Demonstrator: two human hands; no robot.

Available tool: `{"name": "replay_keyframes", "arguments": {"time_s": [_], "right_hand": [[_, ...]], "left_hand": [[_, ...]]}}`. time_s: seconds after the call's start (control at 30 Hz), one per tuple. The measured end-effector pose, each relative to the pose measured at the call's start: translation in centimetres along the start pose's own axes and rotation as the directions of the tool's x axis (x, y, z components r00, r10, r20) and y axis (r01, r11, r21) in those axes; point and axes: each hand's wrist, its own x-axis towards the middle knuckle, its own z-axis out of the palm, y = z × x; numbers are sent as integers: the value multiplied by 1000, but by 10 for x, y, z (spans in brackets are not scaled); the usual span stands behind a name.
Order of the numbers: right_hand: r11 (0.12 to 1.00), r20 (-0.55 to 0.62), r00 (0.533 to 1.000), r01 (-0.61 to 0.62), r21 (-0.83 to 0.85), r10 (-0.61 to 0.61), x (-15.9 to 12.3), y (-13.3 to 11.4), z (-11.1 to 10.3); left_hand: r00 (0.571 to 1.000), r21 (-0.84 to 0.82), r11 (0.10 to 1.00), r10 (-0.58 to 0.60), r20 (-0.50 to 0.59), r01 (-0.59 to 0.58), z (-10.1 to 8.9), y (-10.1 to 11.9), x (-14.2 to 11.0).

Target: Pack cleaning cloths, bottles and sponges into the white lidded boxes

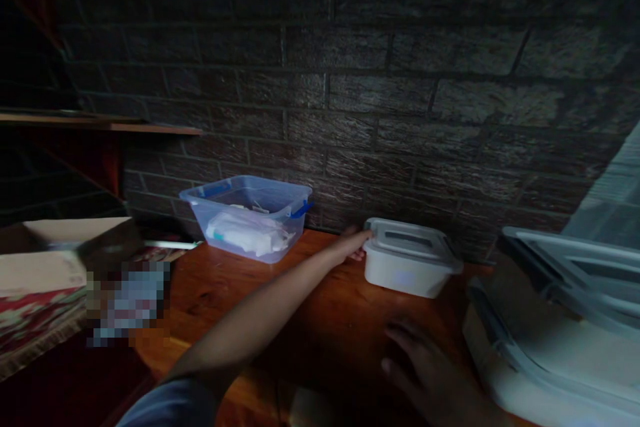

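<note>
A small white lidded box (404, 272) with a grey inset in its lid rests on the wooden table near the wall. My left hand (351, 245) reaches out to its left end, with the fingers closed at the edge just under the lid. Part of those fingers is hidden behind the box. Lower down, in front of the box, my right hand (425, 367) hovers over the table. Its thumb and fingers are apart, a little blurred, with nothing between them.
A clear blue plastic bin (295, 240) with white packages stands left of the box. Large white lidded containers (565, 340) are stacked at the right. An open cardboard box (75, 240) sits at far left below a wooden shelf (150, 127). A dark brick wall (350, 100) closes off the back.
</note>
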Motion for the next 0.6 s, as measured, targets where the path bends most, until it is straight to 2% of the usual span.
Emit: {"name": "replay_keyframes", "arguments": {"time_s": [0.03,0.1,0.2,0.23,0.3,0.33,0.4,0.43,0.5,0.6], "right_hand": [[998,-25,999,36,54,-34,2,-13,-6],[980,-148,984,124,156,-101,9,-38,-23],[945,-356,921,247,216,-159,30,-59,-56],[948,-460,876,255,191,-143,40,-59,-67],[967,-688,722,219,128,-72,63,-48,-85],[976,-763,646,185,112,-35,75,-38,-91],[985,-827,560,106,139,56,98,-16,-95],[978,-831,538,58,202,140,108,-5,-93],[931,-752,591,8,366,290,122,15,-83],[813,-651,668,118,570,360,132,31,-61]], "left_hand": [[1000,20,1000,14,-18,-13,-15,-5,-8],[998,52,998,37,-59,-34,-42,-15,-25],[990,76,995,69,-127,-59,-74,-27,-46],[986,83,994,76,-146,-64,-82,-31,-52],[982,98,993,86,-170,-70,-96,-37,-63],[980,105,992,88,-176,-70,-101,-39,-67],[980,121,991,85,-181,-64,-109,-42,-74],[980,129,990,81,-183,-57,-112,-43,-76],[982,144,989,66,-178,-41,-117,-43,-78],[987,150,988,54,-151,-31,-123,-42,-72]]}}
